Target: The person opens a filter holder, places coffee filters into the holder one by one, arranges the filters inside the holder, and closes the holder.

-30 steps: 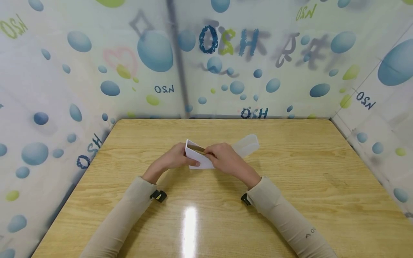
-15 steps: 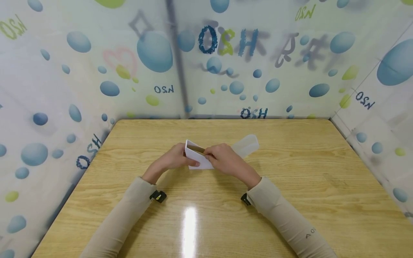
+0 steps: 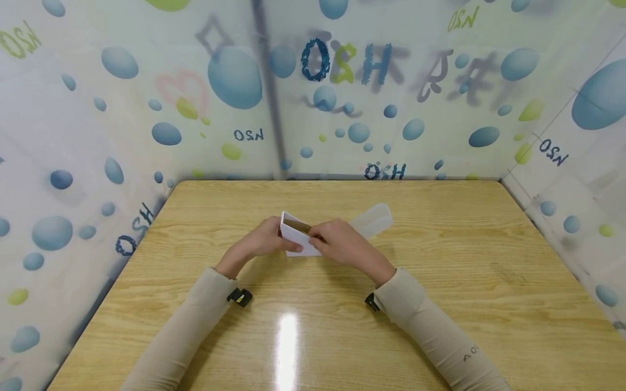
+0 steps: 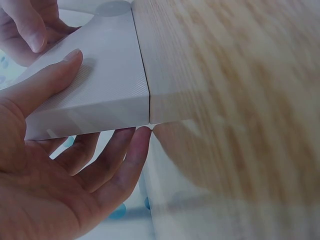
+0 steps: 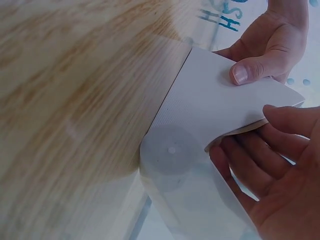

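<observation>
A thin white box (image 3: pixel 293 234) stands on edge on the wooden table, its top slot showing a brown inside. At its left end my left hand (image 3: pixel 266 237) grips it, thumb on the near face and fingers behind. My right hand (image 3: pixel 342 243) pinches the upper rim farther right; in the right wrist view, the thumb lies over the edge and the fingers curl underneath. A translucent round-ended strip (image 3: pixel 375 220) juts from the box's right side. In the right wrist view, this strip (image 5: pixel 205 205) overlaps the box by a round end with a small dot.
The wooden table (image 3: pixel 440 271) spreads around both arms, with a bright light reflection near its front. Patterned curtain-like walls (image 3: pixel 332 125) rise at the back and sides. A small black device (image 3: pixel 239 297) is strapped at the left cuff, another (image 3: pixel 373 302) at the right.
The right hand's thumb and fingers have shifted slightly along the box's rim. The left hand, box and translucent strip hold their places.
</observation>
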